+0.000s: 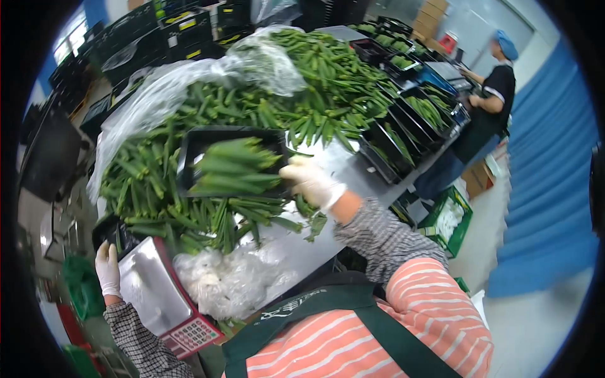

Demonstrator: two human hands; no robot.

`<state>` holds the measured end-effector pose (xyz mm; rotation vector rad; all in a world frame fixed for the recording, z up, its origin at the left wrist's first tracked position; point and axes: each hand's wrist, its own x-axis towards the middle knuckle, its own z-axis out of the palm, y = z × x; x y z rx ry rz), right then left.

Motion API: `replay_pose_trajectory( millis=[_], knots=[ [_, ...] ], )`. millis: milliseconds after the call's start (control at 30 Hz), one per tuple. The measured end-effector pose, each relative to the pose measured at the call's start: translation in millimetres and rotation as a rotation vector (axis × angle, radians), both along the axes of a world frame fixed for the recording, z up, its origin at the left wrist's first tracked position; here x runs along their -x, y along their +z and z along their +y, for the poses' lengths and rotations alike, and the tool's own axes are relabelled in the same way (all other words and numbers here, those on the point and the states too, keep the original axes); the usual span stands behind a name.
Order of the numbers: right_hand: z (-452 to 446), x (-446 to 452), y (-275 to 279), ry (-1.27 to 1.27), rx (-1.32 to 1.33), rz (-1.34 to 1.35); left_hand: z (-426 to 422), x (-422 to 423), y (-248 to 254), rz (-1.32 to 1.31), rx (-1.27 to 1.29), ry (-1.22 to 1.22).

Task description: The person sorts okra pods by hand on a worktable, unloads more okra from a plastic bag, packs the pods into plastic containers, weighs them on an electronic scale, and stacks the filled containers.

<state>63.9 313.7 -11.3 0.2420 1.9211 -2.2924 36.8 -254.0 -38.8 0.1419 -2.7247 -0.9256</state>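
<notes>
right: blue curtain (548, 183) | pale floor (484, 233) beside it | upper left: bright window (68, 45) | upper right: pale wall (542, 31)

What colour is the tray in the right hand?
The tray is black, showing best in the head view.

You can read no wording with certainty here. White lettering runs across the bib of your dark green apron (315, 303), but its slant and blur hide the characters. The keypad (194, 334) on your red-edged weighing scale (151, 286) has marks too small to read, as do the yellow labels (187, 24) on the stacked black crates (183, 39).
</notes>
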Motion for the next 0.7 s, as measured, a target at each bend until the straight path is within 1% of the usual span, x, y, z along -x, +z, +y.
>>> replay_pose_trajectory(
  millis=[33,67,100,133,200,233,300,333,400,467,567,600,700],
  knots=[
    [33,-7,6,-0.119,0.058,0.027,-22,19,-23,-0.046,0.159,0.05],
    [75,-12,2,-0.182,0.039,0.09,-21,26,-26,-0.111,0.373,0.066],
    [99,-31,31,-0.312,-0.045,0.098,-40,44,-44,-0.22,0.447,0.015],
    [131,-39,31,-0.395,0.088,0.15,-16,42,-28,-0.328,0.395,-0.046],
    [191,-57,44,-0.58,0.025,0.171,-30,55,-54,-0.369,0.239,-0.059],
    [213,-64,54,-0.677,-0.009,0.209,-32,59,-60,-0.374,0.223,-0.064],
    [258,-78,69,-0.787,-0.042,0.229,-34,65,-67,-0.389,0.197,-0.07],
    [268,-86,79,-0.8,-0.064,0.242,-34,67,-70,-0.391,0.176,-0.068],
    [300,-96,73,-0.834,-0.075,0.246,-24,69,-68,-0.396,0.133,-0.065],
    [312,-106,65,-0.87,0.025,0.216,-16,72,-62,-0.426,0.156,-0.067],
    [338,-116,65,-0.88,0.143,0.154,-35,78,-77,-0.421,0.156,-0.085],
    [345,-117,69,-0.873,0.178,0.13,-36,79,-78,-0.439,0.202,-0.082],
    [376,-112,100,-0.912,0.168,0.2,-40,79,-83,-0.417,0.237,-0.071]
  ],
)
